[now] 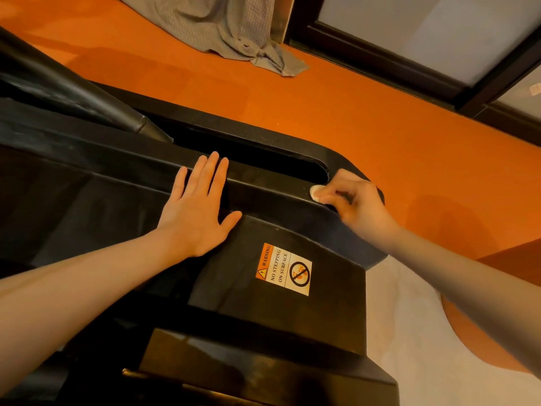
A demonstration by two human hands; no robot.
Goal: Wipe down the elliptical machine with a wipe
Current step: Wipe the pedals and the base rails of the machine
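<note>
The black elliptical machine (263, 306) fills the lower left of the head view; its rear cover carries a warning sticker (284, 269). My left hand (199, 206) lies flat, fingers straight, on the cover's raised ridge. My right hand (355, 200) pinches a small white wipe (316, 192) and presses it onto the rounded corner of the cover, beside the end of a long slot (263, 159). Most of the wipe is hidden under my fingers.
Orange floor (380, 127) surrounds the machine. A grey cloth (234, 27) hangs down onto the floor at the top. Dark-framed glass doors (439, 39) stand at the upper right. A black arm of the machine (58, 83) slants at the upper left. A pale mat (415, 347) lies at the lower right.
</note>
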